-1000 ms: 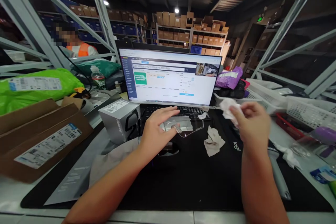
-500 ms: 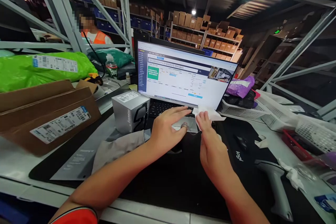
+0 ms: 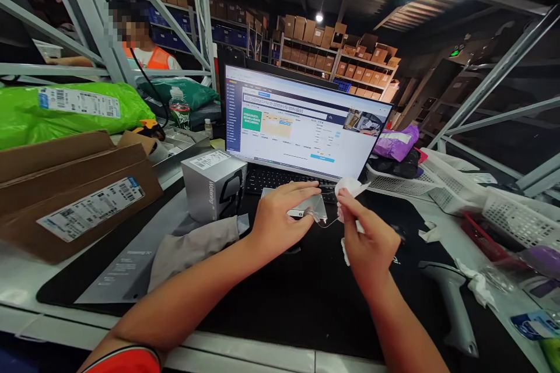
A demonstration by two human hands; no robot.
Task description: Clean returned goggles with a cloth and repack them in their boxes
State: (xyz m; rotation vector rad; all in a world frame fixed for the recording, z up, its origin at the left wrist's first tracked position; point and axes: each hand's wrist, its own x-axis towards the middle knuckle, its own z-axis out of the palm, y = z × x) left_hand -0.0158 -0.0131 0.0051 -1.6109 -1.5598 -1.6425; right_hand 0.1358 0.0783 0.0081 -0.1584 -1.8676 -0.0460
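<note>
My left hand (image 3: 284,213) is closed, with thumb and fingers around the near side of a flat, shiny grey rectangular piece (image 3: 318,207). A thin, wire-like loop curves off its right end; what it belongs to is too small to tell. Just to the right, my right hand (image 3: 367,230) pinches a crumpled white tissue (image 3: 350,186) between thumb and fingers. Another bit of white shows beside that palm. A silver-grey box (image 3: 210,186) with a label on top stands left of my left hand. Grey cloth (image 3: 188,250) lies by my left forearm.
Behind my hands stand a monitor (image 3: 301,122) and a keyboard (image 3: 280,179). An open cardboard box (image 3: 83,198) and a green parcel (image 3: 79,108) are at left. A barcode scanner (image 3: 452,303) and white baskets (image 3: 520,215) are at right. A co-worker (image 3: 151,55) sits beyond the frame.
My right hand has drawn back slightly from the grey piece and turned, its fingers now curled in a pinch on the tissue. My left hand keeps its grip. The view has shifted slightly.
</note>
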